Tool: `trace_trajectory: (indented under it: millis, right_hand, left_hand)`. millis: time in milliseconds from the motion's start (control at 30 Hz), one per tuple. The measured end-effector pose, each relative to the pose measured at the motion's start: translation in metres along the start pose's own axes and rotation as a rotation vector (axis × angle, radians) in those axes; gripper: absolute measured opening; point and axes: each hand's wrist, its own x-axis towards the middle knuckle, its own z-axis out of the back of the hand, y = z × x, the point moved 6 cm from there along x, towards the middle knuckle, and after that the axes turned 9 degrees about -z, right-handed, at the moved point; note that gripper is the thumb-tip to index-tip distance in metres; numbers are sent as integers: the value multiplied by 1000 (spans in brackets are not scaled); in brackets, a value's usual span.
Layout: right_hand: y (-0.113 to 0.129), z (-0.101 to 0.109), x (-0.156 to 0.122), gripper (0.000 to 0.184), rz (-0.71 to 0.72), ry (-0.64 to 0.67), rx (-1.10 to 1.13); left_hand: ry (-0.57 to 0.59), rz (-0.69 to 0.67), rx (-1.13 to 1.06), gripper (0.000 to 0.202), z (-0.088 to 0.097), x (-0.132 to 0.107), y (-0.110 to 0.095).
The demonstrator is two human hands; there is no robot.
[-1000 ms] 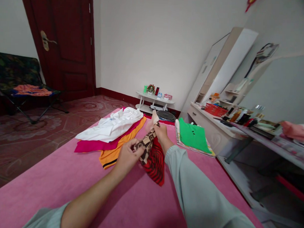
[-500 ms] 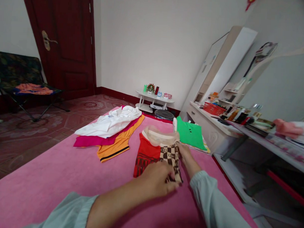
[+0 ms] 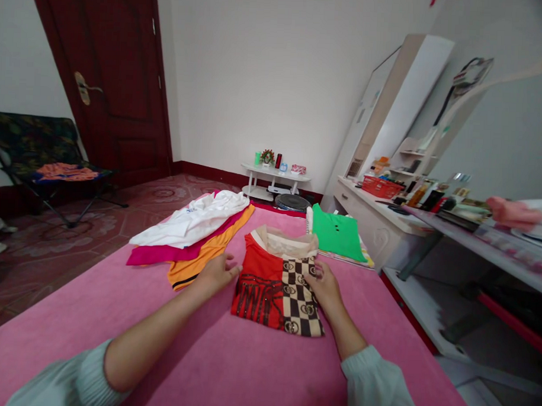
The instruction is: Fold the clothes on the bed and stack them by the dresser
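A folded shirt (image 3: 268, 286) lies flat in front of me, red on the left with dark lettering and checked black and cream on the right. Its sheer beige collar (image 3: 287, 242) points away from me. At the shirt's left edge is my left hand (image 3: 217, 273), fingers apart and holding nothing. My right hand (image 3: 328, 288) rests against the right edge, its thumb and fingertips touching the checked cloth without a visible grip.
A pink bed (image 3: 194, 354) lies beneath. White (image 3: 199, 218), magenta (image 3: 151, 255) and orange (image 3: 207, 254) clothes overlap at left. A folded green shirt (image 3: 338, 235) tops a pile at back right. A cluttered dressing table (image 3: 360, 203) stands along the right.
My left hand has moved from the shirt's lower right over to its left edge, uncovering the front. The shirt's lower edge now lies flat and nearer me. My right hand stays at the right edge.
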Motion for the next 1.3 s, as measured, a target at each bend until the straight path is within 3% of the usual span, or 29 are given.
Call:
trace_trajectory:
  millis: [167, 333, 433, 567, 633, 700, 800, 867, 933, 1033, 1133, 1233, 1300]
  right_hand:
    - [5, -4, -7, 65, 17, 107, 68]
    - [10, -6, -13, 69, 16, 110, 96]
    - [13, -8, -15, 68, 14, 78, 59]
    - [19, -11, -17, 53, 37, 47, 63]
    - [22, -10, -18, 41, 34, 31, 93]
    - [25, -9, -21, 37, 21, 43, 95]
    - [26, -6, -22, 36, 1, 40, 28]
    - [24, -4, -19, 35, -25, -5, -8]
    - [21, -6, -15, 31, -50, -31, -19]
    - [20, -18, -11, 26, -44, 21, -23]
    - [30, -22, -17, 21, 6, 31, 41]
    - [53, -1, -24, 25, 106, -79, 112]
    - [70, 24, -20, 29, 158, -169, 97]
  left_hand:
    - [120, 202, -131, 72, -27, 6, 2]
    - [103, 304, -388, 60, -38, 9, -8]
    - [124, 229, -452, 40, -45, 20, -25]
    - [81, 26, -453, 51, -70, 32, -65]
    - [190, -85, -470, 54, -99, 28, -90]
    - [393, -133, -542, 49, -131, 16, -109]
    - [555, -60, -707, 43, -162, -5, -117]
    - [491, -24, -806, 41, -168, -14, -112]
    - [328, -27, -875, 40, -166, -19, -104]
    - [28, -99, -882, 35, -152, -21, -98]
    - [-167, -231, -790, 31, -128, -13, -100]
    - [-306, -360, -539, 31, -98, 5, -92]
    - [-328, -372, -345, 34, -86, 18, -78]
